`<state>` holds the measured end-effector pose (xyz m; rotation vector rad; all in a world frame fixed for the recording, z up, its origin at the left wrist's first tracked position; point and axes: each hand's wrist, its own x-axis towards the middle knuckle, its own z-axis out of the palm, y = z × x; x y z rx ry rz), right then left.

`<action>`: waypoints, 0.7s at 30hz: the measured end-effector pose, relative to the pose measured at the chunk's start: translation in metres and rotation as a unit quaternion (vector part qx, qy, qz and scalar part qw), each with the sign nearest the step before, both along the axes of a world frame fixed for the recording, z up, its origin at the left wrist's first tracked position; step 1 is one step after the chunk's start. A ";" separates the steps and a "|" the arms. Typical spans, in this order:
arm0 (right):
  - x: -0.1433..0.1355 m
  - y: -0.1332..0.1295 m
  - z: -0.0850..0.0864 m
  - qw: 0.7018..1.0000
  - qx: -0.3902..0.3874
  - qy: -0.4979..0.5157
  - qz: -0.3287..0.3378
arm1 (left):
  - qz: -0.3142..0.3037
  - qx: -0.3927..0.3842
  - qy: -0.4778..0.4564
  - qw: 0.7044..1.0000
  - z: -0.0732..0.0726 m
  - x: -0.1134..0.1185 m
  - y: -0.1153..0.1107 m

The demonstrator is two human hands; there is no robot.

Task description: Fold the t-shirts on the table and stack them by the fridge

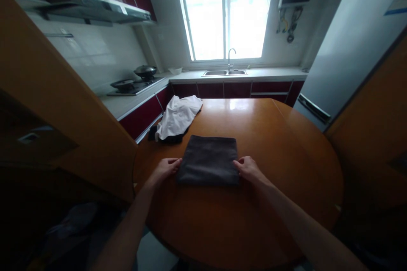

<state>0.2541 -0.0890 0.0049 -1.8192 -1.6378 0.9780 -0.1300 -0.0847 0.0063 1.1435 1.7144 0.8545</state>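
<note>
A dark grey piece of cloth (208,161), folded into a flat, nearly square shape, lies on the wooden table (270,144). Pinched at its left edge are the fingers of my left hand (167,168). On the opposite side, my right hand (249,168) grips the right edge between thumb and fingers. Whether the cloth is a garment I cannot tell. Beyond it to the left, a crumpled white garment (179,116) rests on top of black cloth (174,139) near the table's edge.
Behind the table run a counter with a sink (225,73) and a faucet (229,57). Pans (145,72) stand on the stove at the left. A refrigerator (346,51) stands at the right. Wooden door panels (79,106) flank the view.
</note>
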 end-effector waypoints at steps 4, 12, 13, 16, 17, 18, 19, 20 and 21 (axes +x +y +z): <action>-0.013 0.009 0.005 1.000 -0.027 -0.002 -0.006 | -0.003 -0.054 -0.045 0.998 0.018 0.013 -0.004; -0.015 0.021 -0.003 0.997 -0.004 0.059 -0.039 | 0.071 -0.083 -0.031 0.994 0.021 0.016 0.005; -0.012 0.023 -0.004 0.997 -0.001 0.069 -0.037 | 0.073 -0.085 -0.029 0.993 0.019 0.016 0.007; 0.003 0.034 -0.009 0.995 0.017 0.091 -0.032 | 0.074 -0.102 -0.031 0.992 0.011 0.024 0.016; 0.011 0.038 -0.010 0.995 0.023 0.097 -0.030 | 0.071 -0.106 -0.040 0.991 0.009 0.030 0.019; 0.021 0.043 -0.011 0.994 0.029 0.101 -0.029 | 0.064 -0.106 -0.049 0.991 0.007 0.037 0.023; 0.032 0.048 -0.012 0.994 0.032 0.104 -0.030 | 0.052 -0.101 -0.057 0.992 0.005 0.046 0.028; 0.046 0.054 -0.012 0.993 0.033 0.106 -0.034 | 0.038 -0.096 -0.061 0.993 0.004 0.058 0.034; 0.060 0.060 -0.013 0.993 0.033 0.106 -0.041 | 0.023 -0.090 -0.061 0.994 0.003 0.071 0.040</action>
